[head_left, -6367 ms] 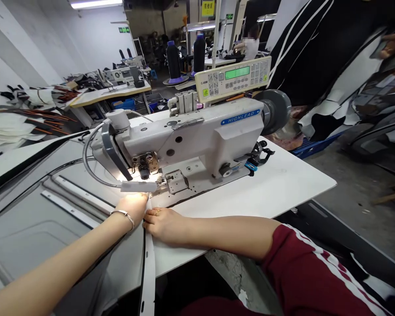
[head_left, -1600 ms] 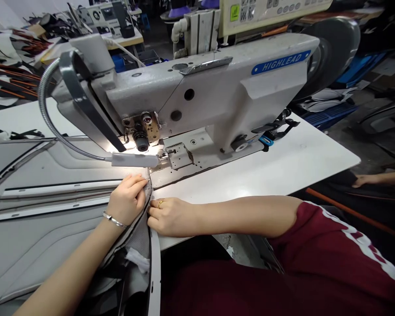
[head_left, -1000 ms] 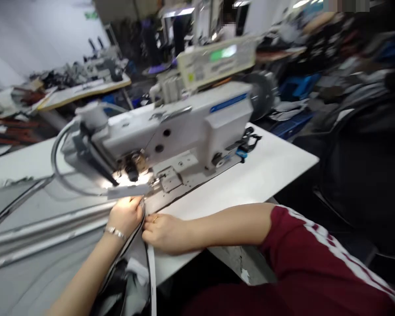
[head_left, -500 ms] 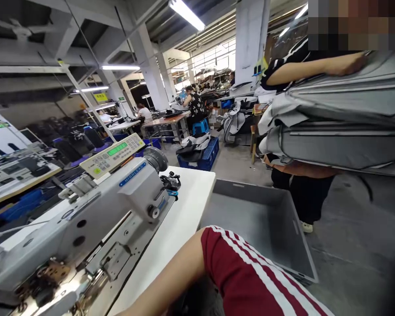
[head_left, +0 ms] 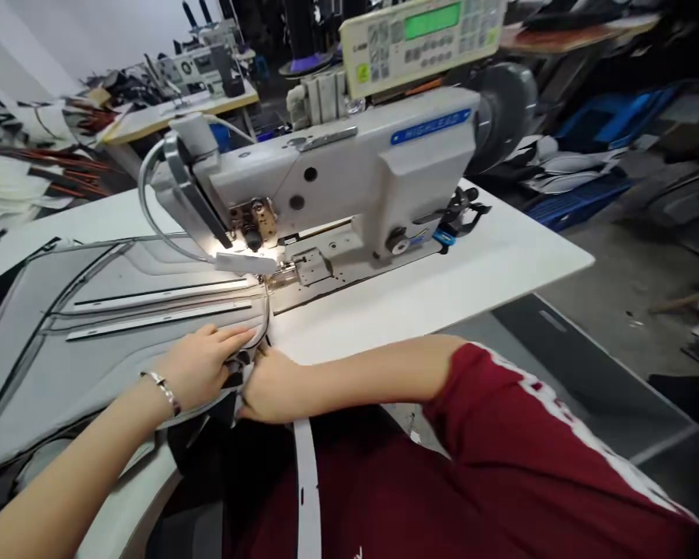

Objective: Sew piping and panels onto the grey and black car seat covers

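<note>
Grey fabric panels [head_left: 110, 341] with dark piping and white strips lie on the white table, their right edge under the lit needle area of the sewing machine [head_left: 349, 163]. My left hand [head_left: 201, 361], with a bracelet at the wrist, rests on the fabric near that edge, fingers stretched towards the right. Beside it, my right hand [head_left: 273, 386] is closed on the fabric edge, its fingertips partly hidden. A white strip [head_left: 307, 489] hangs down below my right hand over my lap.
A control panel [head_left: 425, 39] stands above the machine, and a handwheel [head_left: 504, 116] is at its right end. Below the table's right side is a grey bin [head_left: 606, 388]. Blue crates [head_left: 582, 198] with fabric pieces stand on the floor behind.
The view has swung left and down to the machine and fabric. Both hands now show at the fabric edge; the person carrying a grey stack is out of view.
</note>
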Tool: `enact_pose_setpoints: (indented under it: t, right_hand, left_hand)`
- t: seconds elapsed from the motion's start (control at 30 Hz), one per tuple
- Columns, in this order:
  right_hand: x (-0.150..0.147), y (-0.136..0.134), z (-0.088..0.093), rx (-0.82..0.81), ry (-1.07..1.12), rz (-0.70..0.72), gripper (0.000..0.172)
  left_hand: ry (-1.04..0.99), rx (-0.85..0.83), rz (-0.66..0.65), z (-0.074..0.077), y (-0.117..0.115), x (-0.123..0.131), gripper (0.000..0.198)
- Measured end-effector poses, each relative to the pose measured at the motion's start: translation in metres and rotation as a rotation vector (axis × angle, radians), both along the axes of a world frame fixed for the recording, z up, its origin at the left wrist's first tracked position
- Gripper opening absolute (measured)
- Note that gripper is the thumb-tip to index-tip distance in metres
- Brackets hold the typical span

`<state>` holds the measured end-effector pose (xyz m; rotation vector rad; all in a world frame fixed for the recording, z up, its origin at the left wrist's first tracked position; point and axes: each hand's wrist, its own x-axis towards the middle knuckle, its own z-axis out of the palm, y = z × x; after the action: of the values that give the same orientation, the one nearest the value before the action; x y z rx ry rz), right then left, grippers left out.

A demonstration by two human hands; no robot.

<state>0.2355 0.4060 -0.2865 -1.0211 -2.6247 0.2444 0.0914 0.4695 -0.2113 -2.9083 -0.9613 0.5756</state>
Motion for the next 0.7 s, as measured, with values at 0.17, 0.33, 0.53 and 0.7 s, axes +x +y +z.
enact_pose_setpoints:
  t: [0.17, 0.33, 0.53, 0.7]
  right_hand:
    - [0.053, -0.029, 0.002, 0.099, -0.020, 0.029, 0.018]
    - [0.053, -0.013, 0.003, 0.173, -0.136, 0.115, 0.026]
    - [0.041, 0.000, 0.003, 0.254, -0.125, 0.229, 0.023]
    - [0.044, 0.002, -0.003, 0.315, -0.060, 0.243, 0.022]
  left_hand:
    - [-0.068, -0.063, -0.032, -0.008, 0.005, -0.005, 0.063]
    - [-0.222, -0.229, 0.045, -0.008, 0.030, 0.000, 0.057]
    - [-0.239, 0.096, 0.324, -0.039, 0.039, 0.029, 0.051]
    - [-0.390, 0.423, 0.099, -0.059, 0.030, 0.030, 0.040]
